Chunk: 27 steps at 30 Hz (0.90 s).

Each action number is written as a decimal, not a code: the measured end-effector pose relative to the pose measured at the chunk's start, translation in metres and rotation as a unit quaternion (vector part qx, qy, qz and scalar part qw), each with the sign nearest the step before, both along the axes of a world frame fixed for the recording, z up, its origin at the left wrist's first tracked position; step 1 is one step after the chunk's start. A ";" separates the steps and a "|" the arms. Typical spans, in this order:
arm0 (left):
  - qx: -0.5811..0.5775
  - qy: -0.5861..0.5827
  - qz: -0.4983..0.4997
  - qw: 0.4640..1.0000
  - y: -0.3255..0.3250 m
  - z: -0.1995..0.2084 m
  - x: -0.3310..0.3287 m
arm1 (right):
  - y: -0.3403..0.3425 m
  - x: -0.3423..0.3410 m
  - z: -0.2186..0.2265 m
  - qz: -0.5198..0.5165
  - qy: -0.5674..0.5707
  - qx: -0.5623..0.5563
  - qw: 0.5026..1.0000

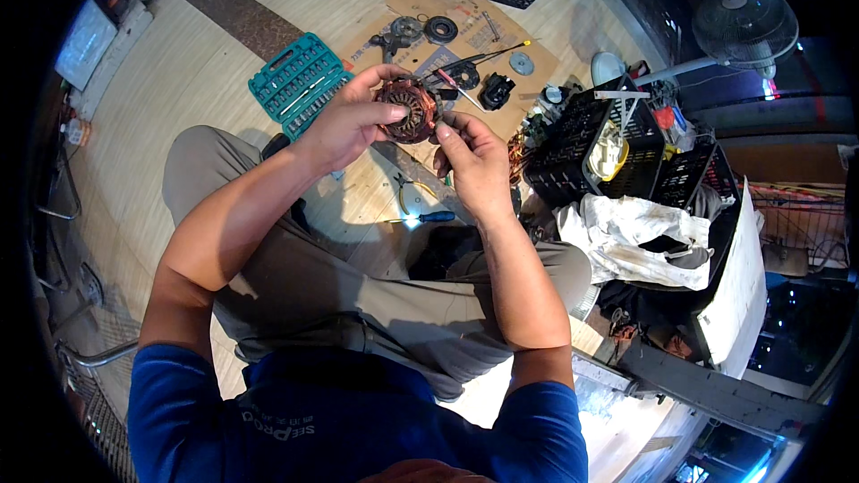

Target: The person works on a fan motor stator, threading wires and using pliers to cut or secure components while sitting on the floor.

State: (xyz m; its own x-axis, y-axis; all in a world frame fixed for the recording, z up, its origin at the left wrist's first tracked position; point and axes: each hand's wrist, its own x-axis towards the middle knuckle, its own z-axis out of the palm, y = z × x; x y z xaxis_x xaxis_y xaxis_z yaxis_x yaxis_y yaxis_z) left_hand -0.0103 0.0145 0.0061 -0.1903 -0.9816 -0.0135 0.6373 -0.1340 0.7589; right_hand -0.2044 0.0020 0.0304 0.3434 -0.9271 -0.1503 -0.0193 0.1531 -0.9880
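Note:
A round copper-wound stator [415, 123], dark at its ribbed centre, is held up in front of me over my crossed legs. My left hand [351, 125] grips it from the left, the thumb lying across its face and the fingers behind its upper rim. At the right rim my right hand [476, 159] is closed, thumb and fingertips pinched together against the windings; whether a small piece sits between them is hidden. Below the hands, pliers [413, 186] and a blue-handled screwdriver [434, 217] lie on the floor.
A teal socket set [300, 80] lies open at the left. Flat cardboard [528, 40] ahead carries a black ring [440, 29], a dark housing [497, 91] and other parts. Black crates [573, 148], a white cloth [635, 241] and a fan [744, 27] stand at the right.

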 end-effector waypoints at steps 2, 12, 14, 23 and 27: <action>-0.003 0.003 0.000 1.000 0.000 -0.002 0.000 | 0.000 0.000 0.001 0.004 0.000 0.004 1.000; 0.009 0.021 -0.022 0.999 0.001 0.001 0.000 | -0.001 -0.004 0.001 0.018 -0.027 0.032 0.999; 0.009 0.021 -0.025 0.999 0.002 0.001 -0.001 | -0.001 -0.004 -0.001 0.019 -0.035 0.032 0.999; 0.077 0.125 -0.106 0.983 -0.001 -0.012 0.003 | 0.002 -0.001 0.001 0.063 -0.082 0.032 0.994; 0.173 0.173 -0.115 0.963 0.003 -0.012 -0.004 | 0.003 0.002 0.000 0.081 -0.099 0.042 0.991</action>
State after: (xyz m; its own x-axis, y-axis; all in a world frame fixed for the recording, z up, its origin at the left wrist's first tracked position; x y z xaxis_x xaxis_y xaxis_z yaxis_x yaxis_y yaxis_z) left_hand -0.0144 0.0178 -0.0059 -0.4530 -0.8616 -0.2288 0.7673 -0.5076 0.3921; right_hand -0.2023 0.0046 0.0303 0.5173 -0.8444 -0.1396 0.1417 0.2454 -0.9590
